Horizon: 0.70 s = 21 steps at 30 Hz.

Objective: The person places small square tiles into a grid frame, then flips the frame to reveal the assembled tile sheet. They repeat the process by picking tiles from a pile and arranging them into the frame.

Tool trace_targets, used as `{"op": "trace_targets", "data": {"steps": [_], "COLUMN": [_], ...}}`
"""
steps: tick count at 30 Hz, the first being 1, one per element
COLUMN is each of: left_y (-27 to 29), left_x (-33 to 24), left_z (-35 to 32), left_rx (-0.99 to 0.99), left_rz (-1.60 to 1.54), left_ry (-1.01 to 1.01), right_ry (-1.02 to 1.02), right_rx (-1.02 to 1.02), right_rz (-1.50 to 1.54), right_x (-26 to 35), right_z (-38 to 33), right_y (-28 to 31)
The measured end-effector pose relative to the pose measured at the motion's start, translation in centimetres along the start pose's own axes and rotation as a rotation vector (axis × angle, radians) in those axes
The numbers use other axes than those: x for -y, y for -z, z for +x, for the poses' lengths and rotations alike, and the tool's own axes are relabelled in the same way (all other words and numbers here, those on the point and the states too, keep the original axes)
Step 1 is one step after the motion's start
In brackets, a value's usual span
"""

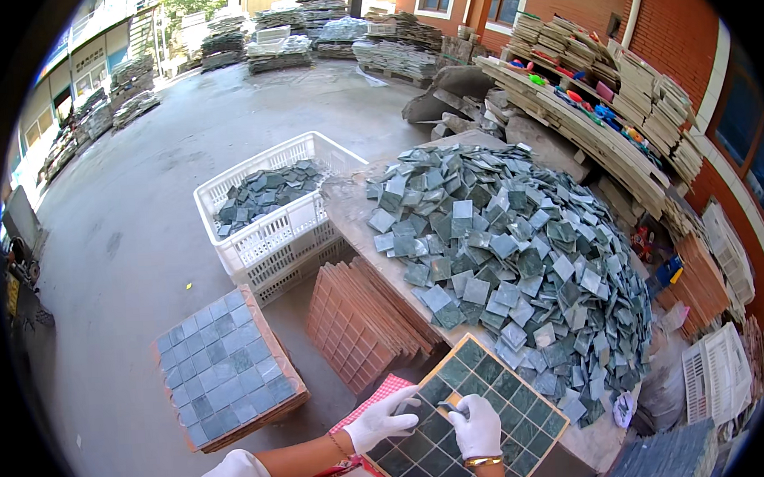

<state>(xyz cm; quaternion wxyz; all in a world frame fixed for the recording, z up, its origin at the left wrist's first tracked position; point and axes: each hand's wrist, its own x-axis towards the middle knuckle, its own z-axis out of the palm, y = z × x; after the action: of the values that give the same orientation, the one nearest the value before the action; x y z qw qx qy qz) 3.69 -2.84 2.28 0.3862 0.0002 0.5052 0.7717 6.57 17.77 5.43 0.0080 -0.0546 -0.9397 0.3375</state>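
A grid tray [468, 356] with a tan rim lies tilted before me, most of its cells filled with square dark green stone tiles. My right hand [477, 430], in a white glove, bends its fingers over the tray's middle. It pinches a small tile [445, 405] at a cell where tan backing shows. My left hand [381, 422], also gloved, is just left of it above the tray. Its thumb and fingers close around a dark tile, mostly hidden. Beyond the tray, a big heap of loose green-grey tiles [493, 251] covers the table [360, 218].
Left of me stands a stack of trays topped with laid tiles [221, 361]. Reddish-brown grid trays [356, 325] lean by the table. A white plastic crate [272, 247] holds more tiles. Stone slabs [399, 46] are piled behind; another white crate [716, 377] stands right.
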Motion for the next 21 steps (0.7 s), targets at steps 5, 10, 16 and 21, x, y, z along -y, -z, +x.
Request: {"op": "trace_targets", "data": {"steps": [5, 10, 16, 21], "left_y": [1.5, 12.4, 30.4, 17.2], "left_x": [1.4, -6.6, -27.3, -18.5], "left_z": [-0.9, 2.9, 0.7, 5.0], "left_rx": [0.085, -0.200, -0.485, -0.351], "left_rz": [-0.188, -0.302, -0.575, -0.170], "left_ry": [0.155, -0.102, -0.655, -0.518], "right_ry": [0.057, 0.005, -0.078, -0.146], "right_rx": [0.117, -0.033, -0.037, -0.309], "right_rz": [0.295, 0.268, 0.238, 0.014], "right_x": [2.9, 1.1, -2.3, -6.9], "right_z": [-1.2, -1.7, -0.8, 5.2], "right_y": [0.1, 4.0, 3.8, 2.7]}}
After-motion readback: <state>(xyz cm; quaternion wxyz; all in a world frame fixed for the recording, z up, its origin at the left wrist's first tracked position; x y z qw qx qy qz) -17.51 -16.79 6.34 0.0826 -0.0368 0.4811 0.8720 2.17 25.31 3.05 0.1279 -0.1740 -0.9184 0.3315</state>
